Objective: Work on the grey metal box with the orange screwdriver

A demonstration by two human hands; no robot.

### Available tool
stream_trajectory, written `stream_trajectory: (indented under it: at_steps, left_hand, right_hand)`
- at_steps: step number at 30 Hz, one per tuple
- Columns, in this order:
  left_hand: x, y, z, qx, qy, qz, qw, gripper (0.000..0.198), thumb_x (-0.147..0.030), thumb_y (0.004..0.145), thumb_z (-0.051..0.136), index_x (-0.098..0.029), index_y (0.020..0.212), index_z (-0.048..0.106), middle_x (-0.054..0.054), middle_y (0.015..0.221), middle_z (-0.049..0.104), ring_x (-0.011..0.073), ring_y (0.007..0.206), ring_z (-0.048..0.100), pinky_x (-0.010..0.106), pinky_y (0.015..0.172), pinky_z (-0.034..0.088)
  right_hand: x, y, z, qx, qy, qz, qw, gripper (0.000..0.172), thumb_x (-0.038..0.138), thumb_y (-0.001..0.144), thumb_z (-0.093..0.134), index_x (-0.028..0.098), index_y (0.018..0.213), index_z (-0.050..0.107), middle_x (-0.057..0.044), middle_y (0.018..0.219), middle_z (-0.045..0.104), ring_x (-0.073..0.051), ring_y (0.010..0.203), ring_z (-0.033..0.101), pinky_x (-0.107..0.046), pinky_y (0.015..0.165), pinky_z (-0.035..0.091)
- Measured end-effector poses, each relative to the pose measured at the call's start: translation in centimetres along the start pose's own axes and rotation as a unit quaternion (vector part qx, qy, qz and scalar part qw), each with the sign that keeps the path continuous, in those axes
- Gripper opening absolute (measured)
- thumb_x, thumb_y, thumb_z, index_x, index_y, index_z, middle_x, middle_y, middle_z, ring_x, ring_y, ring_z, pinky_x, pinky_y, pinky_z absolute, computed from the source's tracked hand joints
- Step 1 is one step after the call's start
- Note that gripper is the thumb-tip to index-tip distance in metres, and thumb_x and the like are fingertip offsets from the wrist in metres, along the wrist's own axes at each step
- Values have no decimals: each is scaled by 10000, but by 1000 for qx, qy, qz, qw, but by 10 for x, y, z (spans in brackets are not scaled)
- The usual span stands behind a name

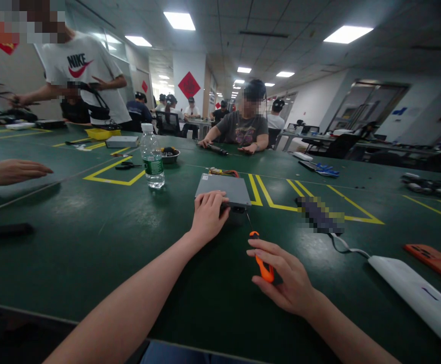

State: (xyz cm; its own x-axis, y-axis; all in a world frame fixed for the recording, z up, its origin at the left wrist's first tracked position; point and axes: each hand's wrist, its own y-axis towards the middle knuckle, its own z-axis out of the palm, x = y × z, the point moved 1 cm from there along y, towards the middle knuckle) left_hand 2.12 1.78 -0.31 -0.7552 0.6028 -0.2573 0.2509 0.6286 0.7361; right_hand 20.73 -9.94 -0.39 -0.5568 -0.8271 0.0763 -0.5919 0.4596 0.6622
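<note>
A flat grey metal power supply (233, 188) lies on the green table, with coloured cables (223, 172) at its far side and a dark socket on its near edge. My left hand (209, 215) is closed over its near left part, fingers on the top and edge. The orange-handled screwdriver (265, 270) is held in my right hand (287, 275) between thumb and fingers. Its thin shaft points up toward the near right corner of the power supply; whether the tip touches it I cannot tell.
A water bottle (152, 157) stands left of the power supply, with a bowl (170, 154) behind it. On the right lie a blurred dark object (319, 215), a white power bank (413, 288) and an orange phone (436, 263). Another person's hand (13, 173) reaches in from the left; a person (243, 126) sits opposite.
</note>
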Motion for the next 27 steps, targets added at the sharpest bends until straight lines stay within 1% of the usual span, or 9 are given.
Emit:
stream_trajectory:
  at_steps: [2,5,9,14,17,19,23,25,27]
  left_hand:
    - [0,0,0,-4,-1,0,1000,163,-210,819,557,-227,975,511,21,1164,600,197,1114,504,378,961,289]
    - [0,0,0,-4,-5,1,1000,169,-207,817,562,-227,976,511,18,1165,599,191,1118,501,374,961,285]
    - [0,0,0,-2,-8,1,1000,161,-209,822,557,-230,976,512,15,1170,596,189,1118,501,373,958,285]
    - [-1,1,-2,7,-4,-2,1000,163,-207,824,548,-227,982,514,33,1171,595,204,1128,496,382,959,291]
    - [-1,1,-2,5,-3,-1,1000,163,-206,821,549,-226,979,514,30,1165,597,203,1126,498,381,959,297]
    - [-1,0,-2,3,-4,-2,1000,159,-205,823,547,-228,978,515,25,1163,597,198,1122,501,379,960,298]
    - [-1,1,-1,4,-6,-3,1000,165,-210,821,556,-229,979,515,22,1166,597,194,1118,501,378,957,298]
    - [-1,1,-1,3,-6,-4,1000,166,-209,820,557,-230,979,515,23,1167,597,195,1117,502,379,956,298]
    - [0,1,0,1,-5,-4,1000,165,-207,820,555,-230,979,515,25,1168,596,197,1119,501,379,955,299]
  right_hand:
    - [0,-1,0,22,12,7,1000,427,291,855,508,135,1234,389,-170,1215,522,-261,1154,496,-416,890,486]
    - [1,0,-1,37,-7,-5,999,415,286,879,440,135,1265,402,-177,1261,478,-262,1147,501,-406,856,499]
    - [1,4,-1,16,-50,-28,998,367,315,890,461,165,1225,465,-170,1219,508,-249,1037,570,-372,761,526]
    - [0,1,2,-26,-14,-11,1000,370,303,850,556,160,1162,418,-177,1166,550,-241,1019,600,-368,775,536]
    - [-1,-1,2,-11,16,11,1000,401,335,834,562,170,1158,392,-171,1185,548,-250,1060,582,-397,827,521]
    - [-1,0,2,7,13,9,1000,407,332,841,523,161,1188,400,-165,1193,544,-257,1080,565,-408,838,513]
    - [1,3,0,25,-58,-17,998,380,322,876,459,178,1228,461,-157,1199,531,-246,1009,586,-371,753,531]
    - [2,4,0,17,-74,-24,997,359,344,886,464,179,1205,483,-158,1177,538,-237,976,595,-355,724,536]
    - [2,3,1,2,-67,-24,997,347,352,882,492,163,1173,482,-162,1148,549,-237,991,592,-354,739,539]
